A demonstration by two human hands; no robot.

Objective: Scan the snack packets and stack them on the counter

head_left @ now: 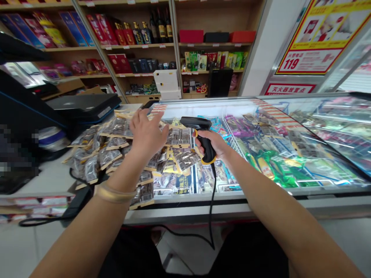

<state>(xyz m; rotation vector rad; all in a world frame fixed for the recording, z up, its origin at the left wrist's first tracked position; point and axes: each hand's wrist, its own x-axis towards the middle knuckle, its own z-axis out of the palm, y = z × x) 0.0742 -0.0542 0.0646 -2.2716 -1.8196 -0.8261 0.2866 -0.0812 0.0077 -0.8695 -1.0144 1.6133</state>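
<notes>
My right hand grips a black and yellow barcode scanner by its handle, its head pointing left. A black cable runs down from the handle. My left hand hovers with fingers spread over a heap of small clear-fronted snack packets; nothing shows in it. The heap spreads from the counter onto the glass top of the freezer. One loose packet lies just left of the scanner's handle. The print on the packets is too small to read.
Under the freezer's glass top are wire baskets with green ice-cream packs and purple packs. A dark flat device and a tape roll stand at left. Shelves with bottles and boxes line the back.
</notes>
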